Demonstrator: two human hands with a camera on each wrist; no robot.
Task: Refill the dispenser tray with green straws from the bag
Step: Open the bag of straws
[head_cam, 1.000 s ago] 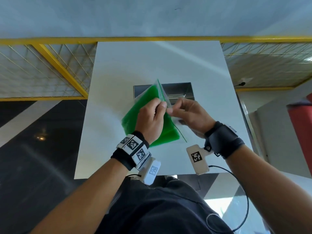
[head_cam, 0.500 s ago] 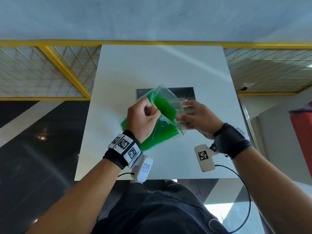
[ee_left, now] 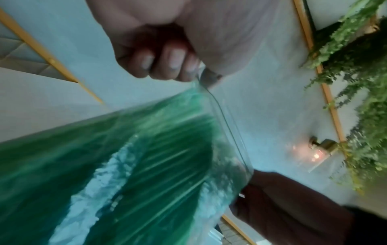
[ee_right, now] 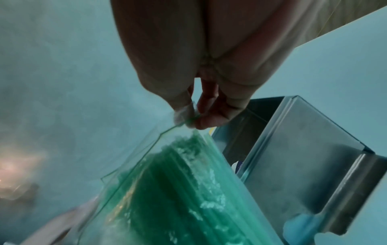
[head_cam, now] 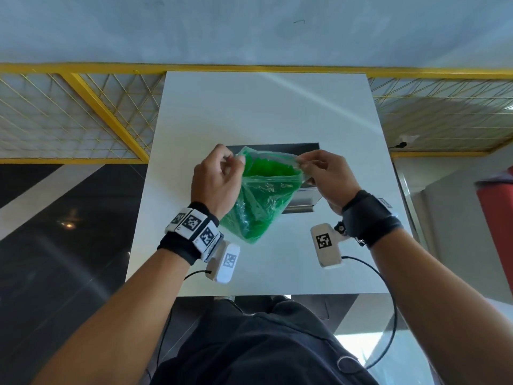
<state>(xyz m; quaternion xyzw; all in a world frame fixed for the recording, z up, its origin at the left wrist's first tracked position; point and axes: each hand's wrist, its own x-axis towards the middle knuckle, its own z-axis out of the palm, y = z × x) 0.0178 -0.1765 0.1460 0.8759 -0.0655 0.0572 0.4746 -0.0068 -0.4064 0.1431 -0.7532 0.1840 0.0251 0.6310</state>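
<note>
A clear plastic bag (head_cam: 259, 202) full of green straws (head_cam: 266, 169) hangs upright above the white table, its mouth pulled wide. My left hand (head_cam: 219, 176) pinches the bag's left rim, and my right hand (head_cam: 322, 173) pinches the right rim. The wrist views show each pinch close up: left hand (ee_left: 167, 66) on the bag (ee_left: 146, 165), right hand (ee_right: 201, 116) on the bag (ee_right: 178, 190). The metal dispenser tray (head_cam: 305, 200) sits on the table just behind and right of the bag, partly hidden by it. In the right wrist view the tray (ee_right: 303, 157) is open-topped.
The white table (head_cam: 263, 112) stands against a yellow-framed wire railing (head_cam: 83, 112). A dark floor lies to the left and a red object (head_cam: 499, 218) at the far right. Wrist-camera cables hang near the table's front edge. Green plants (ee_left: 360, 82) show in the left wrist view.
The bag was flat near the table with both hands close together at its top. My hands have since lifted it upright and moved apart, pulling its mouth open.
</note>
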